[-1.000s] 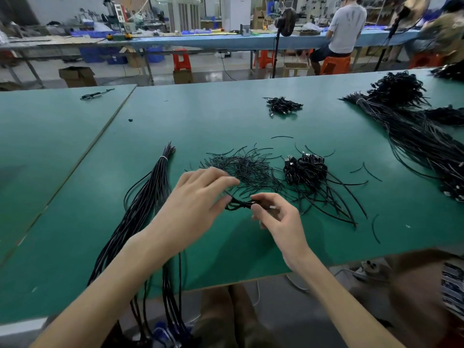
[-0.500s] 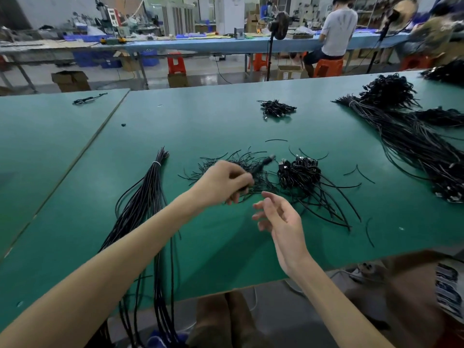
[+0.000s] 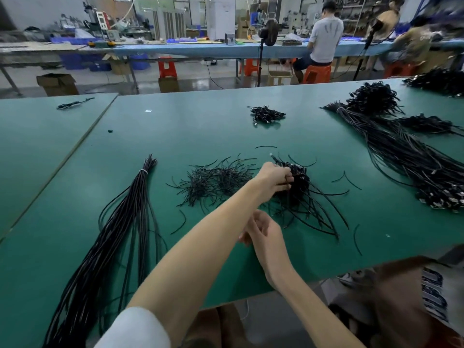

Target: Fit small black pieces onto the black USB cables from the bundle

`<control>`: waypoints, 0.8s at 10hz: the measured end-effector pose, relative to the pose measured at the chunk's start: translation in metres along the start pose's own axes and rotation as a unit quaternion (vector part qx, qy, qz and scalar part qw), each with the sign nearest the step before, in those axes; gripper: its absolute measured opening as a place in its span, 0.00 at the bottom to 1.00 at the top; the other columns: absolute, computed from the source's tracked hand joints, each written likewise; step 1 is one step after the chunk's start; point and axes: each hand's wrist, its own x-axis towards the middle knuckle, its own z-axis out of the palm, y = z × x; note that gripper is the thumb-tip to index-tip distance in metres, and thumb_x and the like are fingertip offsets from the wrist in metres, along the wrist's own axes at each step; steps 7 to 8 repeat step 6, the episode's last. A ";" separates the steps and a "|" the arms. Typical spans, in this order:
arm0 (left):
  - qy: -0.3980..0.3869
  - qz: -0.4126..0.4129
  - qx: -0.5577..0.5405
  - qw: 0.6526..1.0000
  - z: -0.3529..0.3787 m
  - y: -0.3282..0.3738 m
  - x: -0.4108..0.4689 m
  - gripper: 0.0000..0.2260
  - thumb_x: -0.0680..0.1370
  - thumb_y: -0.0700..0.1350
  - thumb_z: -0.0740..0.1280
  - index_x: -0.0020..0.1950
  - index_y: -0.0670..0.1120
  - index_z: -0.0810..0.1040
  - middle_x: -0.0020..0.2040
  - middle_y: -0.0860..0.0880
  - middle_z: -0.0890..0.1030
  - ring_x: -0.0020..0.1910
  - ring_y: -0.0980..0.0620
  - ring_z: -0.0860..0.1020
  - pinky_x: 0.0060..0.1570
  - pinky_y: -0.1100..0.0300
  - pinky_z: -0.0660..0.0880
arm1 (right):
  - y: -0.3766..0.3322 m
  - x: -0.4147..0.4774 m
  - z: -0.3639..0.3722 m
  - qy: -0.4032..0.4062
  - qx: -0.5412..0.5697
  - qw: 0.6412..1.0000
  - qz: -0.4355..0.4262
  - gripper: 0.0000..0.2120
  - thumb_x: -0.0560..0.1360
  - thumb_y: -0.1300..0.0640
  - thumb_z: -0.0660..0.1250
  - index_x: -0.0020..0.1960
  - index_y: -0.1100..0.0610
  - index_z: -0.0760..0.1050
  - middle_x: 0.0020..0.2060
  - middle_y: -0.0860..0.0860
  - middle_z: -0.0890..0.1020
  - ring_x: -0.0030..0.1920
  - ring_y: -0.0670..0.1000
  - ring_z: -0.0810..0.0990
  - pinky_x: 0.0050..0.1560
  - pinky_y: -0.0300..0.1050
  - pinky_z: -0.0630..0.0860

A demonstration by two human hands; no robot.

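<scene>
On the green table (image 3: 226, 126) a tied bundle of long black cables (image 3: 125, 222) lies at the left. A heap of thin black pieces (image 3: 216, 180) sits mid-table. To its right is a pile of short black USB cables (image 3: 301, 197). My left hand (image 3: 275, 178) reaches across to that pile and grips one black cable (image 3: 276, 159), whose plug end sticks up past the fingers. My right hand (image 3: 263, 233) hovers nearer the table's front edge, fingers loosely curled, holding nothing that I can see.
A big sheaf of black cables (image 3: 414, 167) covers the right side. A small cable clump (image 3: 266, 114) lies farther back. Loose black bits are scattered around the piles. A second green table (image 3: 37, 146) adjoins on the left. People sit at a blue bench (image 3: 200, 50) behind.
My left hand has carried the cable from in front of me rightward and away to the USB pile. My right hand let go of the cable and stayed near the front.
</scene>
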 end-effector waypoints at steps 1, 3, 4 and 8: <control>0.049 0.039 0.174 0.983 -0.003 -0.009 0.007 0.07 0.84 0.38 0.60 0.50 0.44 0.76 0.48 0.43 0.74 0.44 0.46 0.73 0.42 0.57 0.75 | 0.002 0.001 0.000 -0.016 -0.019 1.000 -0.002 0.11 0.85 0.58 0.63 0.48 0.64 0.75 0.29 0.52 0.79 0.28 0.46 0.73 0.33 0.39 0.69; 0.038 0.140 0.319 0.936 -0.020 -0.019 0.008 0.20 0.80 0.32 0.58 0.69 0.40 0.79 0.68 0.42 0.79 0.62 0.46 0.79 0.65 0.60 0.74 | 0.004 0.003 -0.001 -0.026 -0.027 0.999 -0.003 0.09 0.85 0.58 0.64 0.52 0.63 0.77 0.32 0.48 0.80 0.32 0.47 0.76 0.35 0.39 0.73; -0.003 0.151 0.437 0.887 -0.025 -0.025 0.009 0.20 0.82 0.36 0.61 0.74 0.45 0.76 0.73 0.42 0.71 0.71 0.42 0.71 0.74 0.49 0.66 | 0.005 0.003 -0.002 -0.023 -0.034 0.999 0.001 0.09 0.85 0.57 0.64 0.51 0.61 0.79 0.34 0.49 0.81 0.32 0.47 0.76 0.35 0.39 0.73; 0.044 0.230 0.318 0.919 -0.053 -0.031 -0.010 0.16 0.82 0.35 0.62 0.68 0.43 0.80 0.63 0.45 0.81 0.57 0.45 0.81 0.63 0.54 0.76 | 0.007 0.002 -0.003 -0.021 -0.023 0.999 -0.006 0.06 0.84 0.59 0.65 0.52 0.56 0.81 0.36 0.51 0.84 0.33 0.47 0.78 0.34 0.39 0.74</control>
